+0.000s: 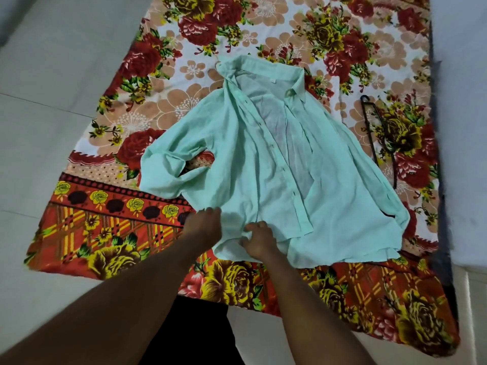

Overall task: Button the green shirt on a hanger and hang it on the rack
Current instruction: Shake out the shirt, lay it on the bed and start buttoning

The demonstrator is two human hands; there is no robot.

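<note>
The pale green shirt (266, 159) lies spread on a flowered cloth, collar away from me, its front open with the button placket running down the middle. My left hand (203, 227) grips the near-left hem edge. Just to its right, my right hand (259, 239) pinches a fold of the hem. A dark hanger (379, 138) lies flat on the cloth to the right of the shirt, apart from it. The left sleeve is rolled and folded out to the left.
The flowered cloth (137, 225) covers a pale tiled floor (52, 101). A dark strip (438, 180) runs along the cloth's right edge. No rack is in view.
</note>
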